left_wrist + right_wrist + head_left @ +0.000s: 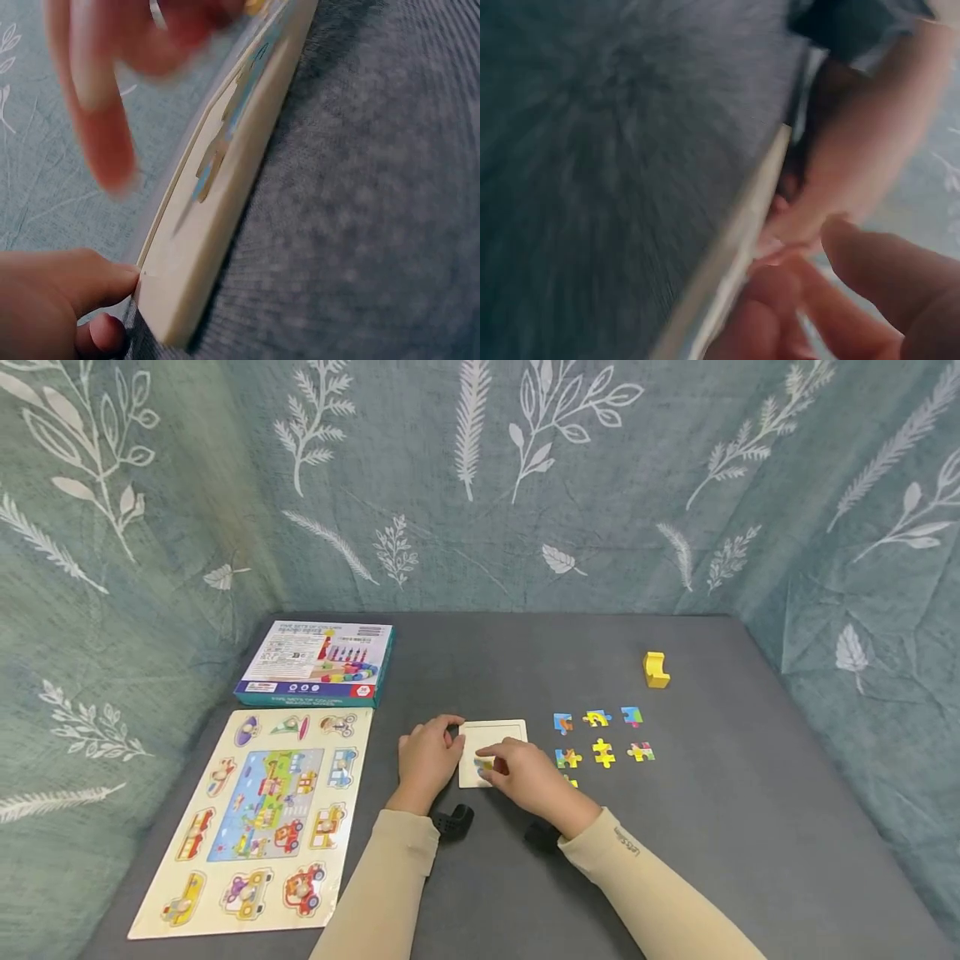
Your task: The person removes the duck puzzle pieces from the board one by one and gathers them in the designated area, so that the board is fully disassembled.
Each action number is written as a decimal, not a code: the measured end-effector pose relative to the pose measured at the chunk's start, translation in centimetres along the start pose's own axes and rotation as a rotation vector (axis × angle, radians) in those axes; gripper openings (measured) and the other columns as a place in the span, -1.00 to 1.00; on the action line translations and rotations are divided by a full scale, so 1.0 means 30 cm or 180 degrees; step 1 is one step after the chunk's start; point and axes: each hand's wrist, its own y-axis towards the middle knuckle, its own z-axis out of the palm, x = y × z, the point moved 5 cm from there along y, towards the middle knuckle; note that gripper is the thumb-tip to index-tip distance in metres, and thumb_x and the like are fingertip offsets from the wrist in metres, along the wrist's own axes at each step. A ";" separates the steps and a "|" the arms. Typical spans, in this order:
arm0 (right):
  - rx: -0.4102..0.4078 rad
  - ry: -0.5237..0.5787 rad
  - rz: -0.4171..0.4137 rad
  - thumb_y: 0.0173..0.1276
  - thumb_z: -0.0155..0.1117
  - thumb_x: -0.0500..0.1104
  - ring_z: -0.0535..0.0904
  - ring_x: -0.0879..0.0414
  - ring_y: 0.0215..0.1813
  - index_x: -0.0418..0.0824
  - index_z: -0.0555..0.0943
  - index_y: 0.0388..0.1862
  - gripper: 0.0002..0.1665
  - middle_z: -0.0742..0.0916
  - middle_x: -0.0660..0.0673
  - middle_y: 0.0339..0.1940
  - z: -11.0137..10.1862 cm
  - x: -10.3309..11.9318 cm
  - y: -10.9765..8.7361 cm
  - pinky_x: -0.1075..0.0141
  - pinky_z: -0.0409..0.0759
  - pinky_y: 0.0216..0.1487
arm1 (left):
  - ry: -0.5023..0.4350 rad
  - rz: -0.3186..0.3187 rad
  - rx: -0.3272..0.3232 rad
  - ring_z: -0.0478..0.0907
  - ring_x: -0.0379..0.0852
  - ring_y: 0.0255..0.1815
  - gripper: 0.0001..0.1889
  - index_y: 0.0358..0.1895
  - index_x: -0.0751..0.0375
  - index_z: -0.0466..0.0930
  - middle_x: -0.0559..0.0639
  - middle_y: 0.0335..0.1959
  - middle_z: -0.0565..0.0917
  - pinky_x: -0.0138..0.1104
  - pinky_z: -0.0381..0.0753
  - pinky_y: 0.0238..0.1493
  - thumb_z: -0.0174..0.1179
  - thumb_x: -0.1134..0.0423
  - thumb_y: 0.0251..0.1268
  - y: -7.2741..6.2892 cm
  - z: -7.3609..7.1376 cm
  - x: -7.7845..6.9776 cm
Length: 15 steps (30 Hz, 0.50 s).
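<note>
A small pale wooden puzzle tray lies between the hands. My left hand is at its left side, and in the left wrist view the thumb touches the tray's corner. Over the tray, my right hand has thumb and index finger apart, around a colourful jigsaw piece lying inside. The left wrist view shows piece edges in the tray under the blurred right fingers. Fingers and motion blur hide part of the tray.
Several loose jigsaw pieces lie right of the tray, one partly behind the right hand. A yellow block stands farther back. A large wooden picture board lies at left, with a bead-toy box behind it.
</note>
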 end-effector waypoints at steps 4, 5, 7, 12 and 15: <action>0.0132 -0.0194 0.0042 0.33 0.56 -0.22 0.40 0.24 -0.48 -0.26 0.80 0.09 -0.65 0.54 0.02 -0.47 0.039 -0.005 0.013 0.35 0.43 -0.40 | -0.0034 0.0004 0.0053 0.41 -0.04 -0.40 -0.72 0.15 0.15 0.75 -0.08 -0.54 0.46 -0.06 0.29 -0.13 0.34 0.20 0.46 -0.007 0.008 -0.002; 0.0117 -0.0215 0.0040 0.30 0.58 -0.23 0.40 0.23 -0.48 -0.25 0.82 0.04 -0.67 0.55 0.02 -0.47 0.041 -0.004 0.012 0.34 0.43 -0.40 | -0.0046 0.0007 0.0042 0.41 -0.04 -0.40 -0.73 0.14 0.15 0.75 -0.08 -0.54 0.46 -0.05 0.29 -0.13 0.34 0.21 0.46 -0.007 0.007 -0.003; 0.0054 -0.0170 0.0063 0.26 0.61 -0.26 0.43 0.22 -0.47 -0.22 0.84 -0.02 -0.70 0.55 0.02 -0.46 0.040 -0.007 0.011 0.34 0.45 -0.39 | -0.0055 0.0011 0.0016 0.41 -0.04 -0.40 -0.74 0.13 0.15 0.75 -0.08 -0.54 0.46 -0.05 0.30 -0.13 0.34 0.21 0.46 -0.006 0.003 -0.005; -0.0101 -0.0025 0.0078 0.18 0.66 -0.30 0.47 0.14 -0.35 -0.20 0.82 -0.13 -0.73 0.50 -0.04 -0.33 0.034 -0.007 0.011 0.30 0.53 -0.29 | -0.0059 0.0012 -0.0021 0.42 -0.03 -0.40 -0.74 0.12 0.15 0.76 -0.08 -0.54 0.46 -0.05 0.30 -0.13 0.34 0.22 0.46 0.000 -0.006 -0.004; -0.0157 0.0025 0.0084 0.16 0.67 -0.32 0.49 0.08 -0.29 -0.17 0.76 -0.20 -0.73 0.47 -0.07 -0.27 0.034 -0.005 0.016 0.24 0.59 -0.21 | -0.0069 0.0005 -0.0017 0.43 -0.03 -0.39 -0.75 0.12 0.16 0.76 -0.08 -0.54 0.47 -0.05 0.30 -0.12 0.34 0.22 0.45 0.003 -0.009 0.000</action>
